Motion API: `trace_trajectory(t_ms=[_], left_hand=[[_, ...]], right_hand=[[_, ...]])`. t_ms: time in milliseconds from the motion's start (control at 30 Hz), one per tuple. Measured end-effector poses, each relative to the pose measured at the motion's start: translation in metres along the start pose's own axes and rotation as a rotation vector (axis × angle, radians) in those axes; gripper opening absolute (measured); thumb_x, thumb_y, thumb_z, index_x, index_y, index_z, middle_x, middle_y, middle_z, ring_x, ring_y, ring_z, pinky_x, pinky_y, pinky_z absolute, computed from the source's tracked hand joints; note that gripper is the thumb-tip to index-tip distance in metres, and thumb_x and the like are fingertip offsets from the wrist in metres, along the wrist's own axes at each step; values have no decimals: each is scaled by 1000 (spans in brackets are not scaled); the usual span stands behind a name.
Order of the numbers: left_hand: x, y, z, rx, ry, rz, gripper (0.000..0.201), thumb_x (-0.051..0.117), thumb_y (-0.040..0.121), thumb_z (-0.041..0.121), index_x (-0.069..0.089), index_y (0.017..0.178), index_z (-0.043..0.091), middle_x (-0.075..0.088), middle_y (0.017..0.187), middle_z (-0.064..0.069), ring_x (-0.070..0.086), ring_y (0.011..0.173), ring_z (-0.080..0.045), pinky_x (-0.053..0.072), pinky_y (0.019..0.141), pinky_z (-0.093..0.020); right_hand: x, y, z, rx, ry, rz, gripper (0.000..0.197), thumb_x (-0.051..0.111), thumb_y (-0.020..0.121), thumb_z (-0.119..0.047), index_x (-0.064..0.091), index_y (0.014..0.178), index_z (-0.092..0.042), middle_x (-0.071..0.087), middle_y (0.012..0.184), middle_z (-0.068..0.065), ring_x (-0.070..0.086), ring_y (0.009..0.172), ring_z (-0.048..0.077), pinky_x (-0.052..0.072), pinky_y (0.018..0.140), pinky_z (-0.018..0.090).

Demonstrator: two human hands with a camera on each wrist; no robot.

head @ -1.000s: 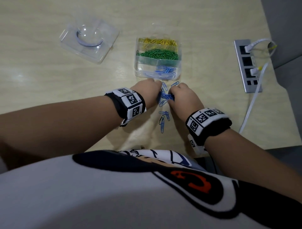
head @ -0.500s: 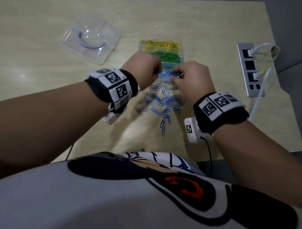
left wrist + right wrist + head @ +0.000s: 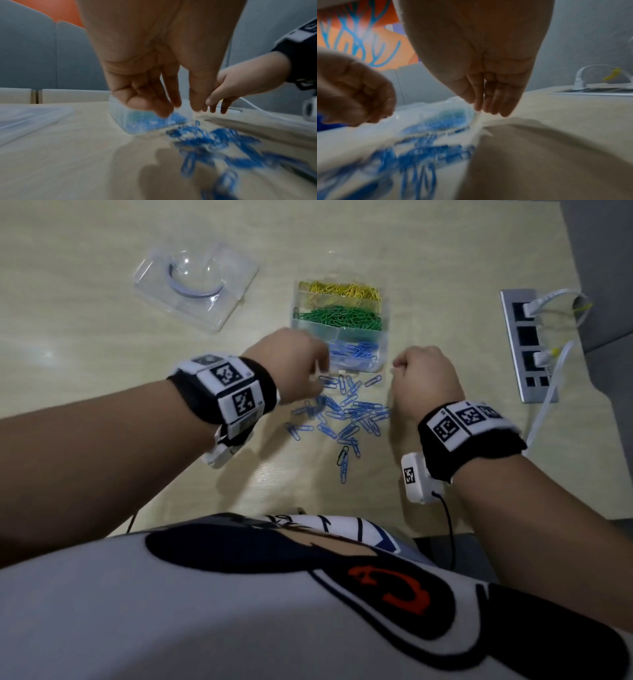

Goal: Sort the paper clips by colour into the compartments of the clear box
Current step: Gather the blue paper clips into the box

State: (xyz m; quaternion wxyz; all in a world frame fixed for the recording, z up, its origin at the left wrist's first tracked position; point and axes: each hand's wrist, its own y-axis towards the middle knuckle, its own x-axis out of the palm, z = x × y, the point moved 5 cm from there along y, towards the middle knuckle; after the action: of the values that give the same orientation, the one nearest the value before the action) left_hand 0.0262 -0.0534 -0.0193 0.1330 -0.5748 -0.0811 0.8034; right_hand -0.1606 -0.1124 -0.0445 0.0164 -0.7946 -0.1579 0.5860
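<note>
The clear box stands mid-table with yellow clips in the far compartment, green clips in the middle one and blue clips in the near one. Several loose blue clips lie scattered in front of it. My left hand hovers at the box's near left corner, fingers pointing down and holding nothing. My right hand hangs off the near right corner, also holding nothing. Both wrist views are blurred.
A clear plastic lid with a domed centre lies at the back left. A grey power strip with white cables sits by the right table edge. One darker clip lies at the near end of the pile.
Half a second ago both hands held a bunch of blue clips together over the box. They have since parted and drawn back toward me, with no clips in them.
</note>
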Motion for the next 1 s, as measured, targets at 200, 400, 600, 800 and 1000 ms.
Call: trace_trajectory(t_ms=[200,400,600,800,1000], left_hand=[[54,-21,-9,-113,100,-302,70,81,62,31,45,119,13,50,108,-12,58,92,-33,51,79,-39],[51,-13,1,-29,37,-184,43,60,83,25,47,120,8,58,106,-14,58,96,-34,48,81,-37],[57,-26,-12,-51,142,-276,60,75,70,28,46,118,8,58,108,-16,58,96,-35,46,74,-35],[57,-24,-10,-71,118,-223,58,76,71,28,47,118,11,60,103,-14,59,94,-34,45,70,-34],[58,-23,-13,-88,123,-238,60,78,68,30,49,116,13,61,101,-12,59,93,-33,50,74,-36]], right_hand=[[41,-32,-15,-222,-78,-153,46,45,85,2,54,128,-14,46,125,12,41,115,32,39,95,39],[37,-47,-17,-180,21,-230,38,53,87,-10,54,125,-19,46,124,8,49,114,28,43,98,38],[32,-71,-7,-115,-141,-395,14,62,80,-28,56,90,-21,56,95,4,58,91,27,49,80,35],[51,-90,-28,-156,-162,-431,33,68,75,-48,62,77,-16,63,79,3,59,77,23,40,61,29],[46,-78,-24,-152,-156,-385,9,63,81,-23,68,88,-19,68,92,5,62,91,26,52,76,33]])
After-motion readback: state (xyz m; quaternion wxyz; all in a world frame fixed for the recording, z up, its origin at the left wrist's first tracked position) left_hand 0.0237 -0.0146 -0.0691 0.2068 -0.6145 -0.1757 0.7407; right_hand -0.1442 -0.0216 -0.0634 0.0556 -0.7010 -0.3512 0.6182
